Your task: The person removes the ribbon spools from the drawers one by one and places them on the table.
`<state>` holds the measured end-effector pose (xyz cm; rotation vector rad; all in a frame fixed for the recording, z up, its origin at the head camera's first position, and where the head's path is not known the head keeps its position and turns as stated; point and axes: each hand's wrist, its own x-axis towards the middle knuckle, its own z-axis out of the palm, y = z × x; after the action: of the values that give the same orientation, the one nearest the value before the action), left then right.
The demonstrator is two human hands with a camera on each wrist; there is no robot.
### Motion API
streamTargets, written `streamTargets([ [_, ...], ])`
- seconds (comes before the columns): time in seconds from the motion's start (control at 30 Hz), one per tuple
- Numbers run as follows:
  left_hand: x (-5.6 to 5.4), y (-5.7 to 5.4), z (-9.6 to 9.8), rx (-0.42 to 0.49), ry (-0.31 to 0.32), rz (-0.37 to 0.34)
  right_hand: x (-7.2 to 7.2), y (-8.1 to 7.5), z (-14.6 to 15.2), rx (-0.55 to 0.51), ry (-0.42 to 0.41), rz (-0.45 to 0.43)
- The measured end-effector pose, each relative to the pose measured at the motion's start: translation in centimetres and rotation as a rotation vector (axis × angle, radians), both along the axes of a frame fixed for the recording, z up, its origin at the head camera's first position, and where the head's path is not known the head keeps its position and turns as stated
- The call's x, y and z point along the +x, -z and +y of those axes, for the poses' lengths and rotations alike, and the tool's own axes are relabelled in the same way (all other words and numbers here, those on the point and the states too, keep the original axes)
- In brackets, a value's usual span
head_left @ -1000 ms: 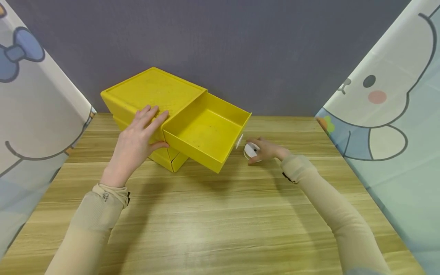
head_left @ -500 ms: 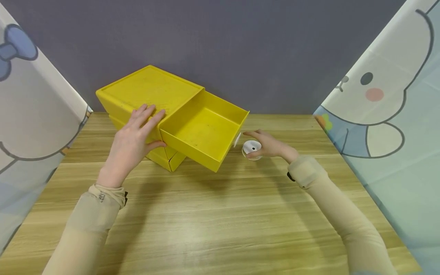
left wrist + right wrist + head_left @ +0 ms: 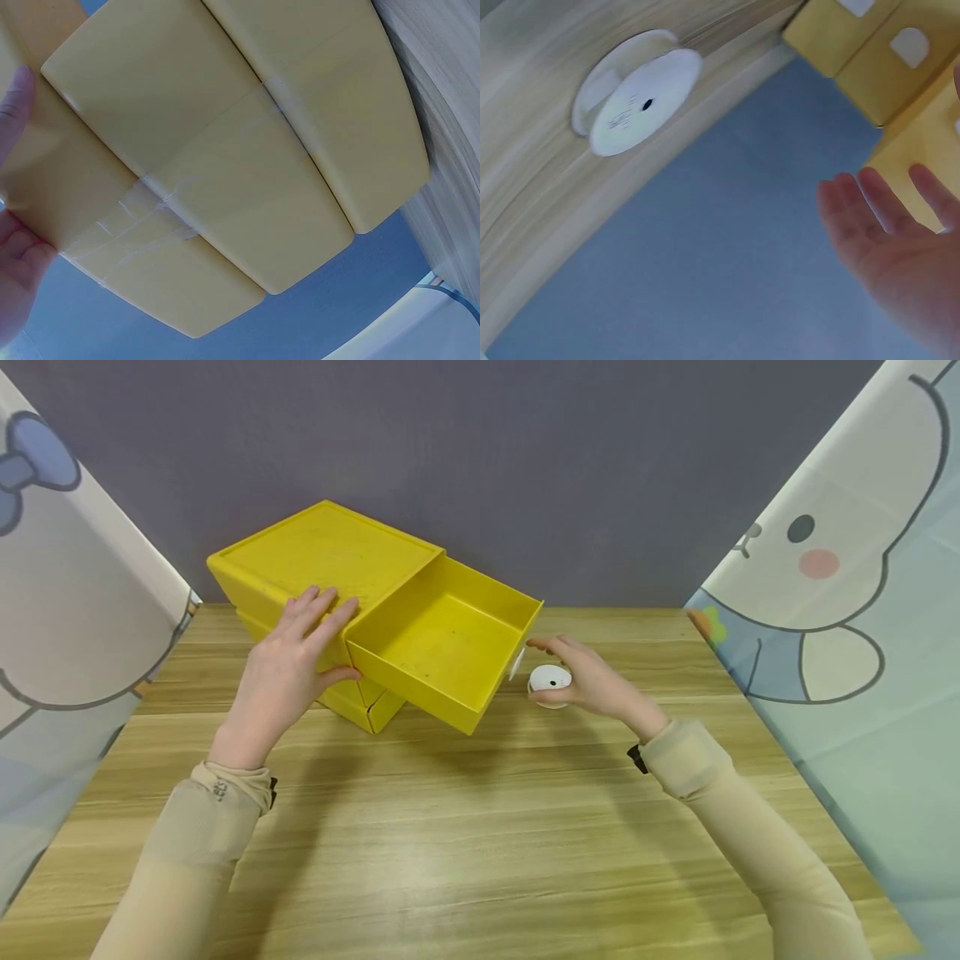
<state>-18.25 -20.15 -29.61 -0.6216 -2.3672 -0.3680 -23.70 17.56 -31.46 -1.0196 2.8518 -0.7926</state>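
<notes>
A yellow drawer cabinet [image 3: 322,552] stands at the back left, its top drawer [image 3: 450,652] pulled out toward the right. My left hand [image 3: 285,668] rests on the cabinet: straight fingers lie over the top edge, and the thumb touches the side. In the left wrist view, the thumb and curved fingertips show against the cabinet's side [image 3: 195,142]. A white spool [image 3: 645,105] with two round flanges is on the table, right of the drawer front. Beside and above it, my right hand [image 3: 600,685] is spread and holds nothing; its thumb covers part of the spool in the head view.
A white handle [image 3: 517,664] juts from the pulled-out drawer's front. Lower drawers show beneath it. The wood-grain table [image 3: 450,843] reaches a dark grey backdrop [image 3: 585,485]. Printed cartoon cloths [image 3: 840,568] flank both sides.
My right hand has released the spool and spread its fingers, drawing back slightly to the right. The spool now lies flatter to the view. My left hand stays on the cabinet.
</notes>
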Motion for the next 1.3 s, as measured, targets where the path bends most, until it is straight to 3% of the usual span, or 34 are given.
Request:
streamTargets([
  [0.33, 0.0, 0.0, 0.0, 0.004, 0.003, 0.005, 1.6, -0.2, -1.3, -0.181, 0.005, 0.168],
  [0.63, 0.0, -0.1, -0.1, 0.013, 0.008, 0.006, 2.4, 0.4, -2.5, -0.246, -0.034, 0.357],
  [1.1, 0.1, -0.2, -0.1, 0.013, 0.009, 0.005, 2.4, 2.2, -3.8, -0.361, -0.112, 0.657],
  [1.3, 0.1, -0.1, -0.1, 0.014, 0.007, 0.002, 1.9, 2.9, -4.1, -0.346, -0.135, 0.798],
])
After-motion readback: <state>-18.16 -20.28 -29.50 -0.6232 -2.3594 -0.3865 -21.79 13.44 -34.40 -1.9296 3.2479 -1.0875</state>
